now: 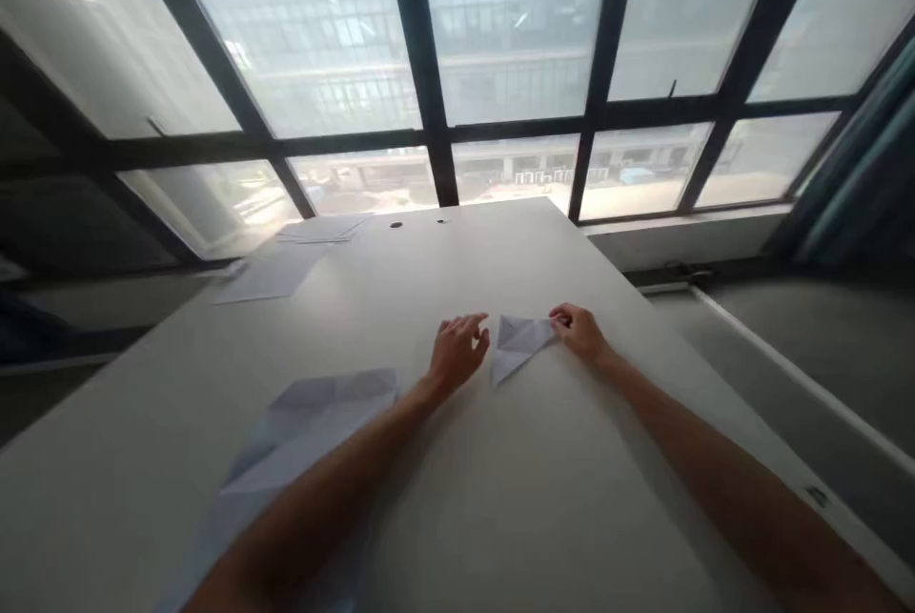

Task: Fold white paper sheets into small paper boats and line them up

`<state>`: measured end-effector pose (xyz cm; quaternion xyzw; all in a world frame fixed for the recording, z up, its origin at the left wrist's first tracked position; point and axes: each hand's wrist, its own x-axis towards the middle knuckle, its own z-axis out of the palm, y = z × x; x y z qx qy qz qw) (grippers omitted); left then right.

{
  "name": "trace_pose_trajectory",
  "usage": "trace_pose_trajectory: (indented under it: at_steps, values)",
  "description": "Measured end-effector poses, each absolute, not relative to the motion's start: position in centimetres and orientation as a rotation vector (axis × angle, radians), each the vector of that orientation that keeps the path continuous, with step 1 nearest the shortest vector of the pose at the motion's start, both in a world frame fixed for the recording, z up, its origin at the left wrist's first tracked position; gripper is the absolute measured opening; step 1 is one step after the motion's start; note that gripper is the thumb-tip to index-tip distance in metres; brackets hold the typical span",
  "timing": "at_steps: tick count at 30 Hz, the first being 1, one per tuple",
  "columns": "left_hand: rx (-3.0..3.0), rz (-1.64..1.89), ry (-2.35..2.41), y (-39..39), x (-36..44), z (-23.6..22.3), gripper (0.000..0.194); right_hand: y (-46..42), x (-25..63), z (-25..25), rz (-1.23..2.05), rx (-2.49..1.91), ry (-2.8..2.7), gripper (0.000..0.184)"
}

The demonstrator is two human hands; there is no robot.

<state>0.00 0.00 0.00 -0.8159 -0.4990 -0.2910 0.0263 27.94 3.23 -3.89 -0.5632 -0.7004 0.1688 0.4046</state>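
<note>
A small piece of folded white paper (pixel 523 337), roughly triangular with crease lines, lies over the white table in front of me. My right hand (pixel 578 331) pinches its right corner between thumb and fingers. Just left of the paper, my left hand (pixel 461 348) hovers or rests with its fingers apart and the index finger stretched toward the paper; a narrow gap separates them. Beneath and beside my left forearm lies a larger creased white sheet (pixel 335 396), partly hidden by the arm.
The white table (pixel 443 279) reaches toward a large window with dark frames (pixel 427 41). Several white sheets (pixel 275 272) lie at its far left, near two dark spots on the tabletop. A blue-grey curtain (pixel 850 165) hangs at the right, and floor shows past the table's right edge.
</note>
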Motion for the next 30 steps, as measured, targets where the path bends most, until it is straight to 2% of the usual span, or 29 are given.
trace_pose_trajectory:
  at_steps: [5, 11, 15, 22, 30]
  values:
    - [-2.782, -0.786, -1.256, -0.8, 0.6, -0.5, 0.031, 2.1, 26.5, -3.6, 0.397, -1.408, -1.974, 0.013]
    - [-3.03, -0.271, -1.152, -1.7, 1.0, -1.0, 0.067, 0.9, 25.6, -2.3, 0.044, -1.53, -2.065, 0.014]
    - [-3.029, -0.181, -1.16, -1.7, 0.9, -1.0, 0.063, -0.2, 24.5, -1.7, -0.028, -1.59, -2.117, 0.031]
    - [-2.941, -0.164, -1.312, -1.7, 1.1, -1.5, 0.056, -1.3, 22.2, -3.4, 0.177, -1.533, -2.473, 0.068]
    - [-2.975, -0.107, -1.311, -1.7, 1.0, -1.1, 0.056, -0.2, 24.7, -3.7, 0.169, -1.867, -2.3, 0.077]
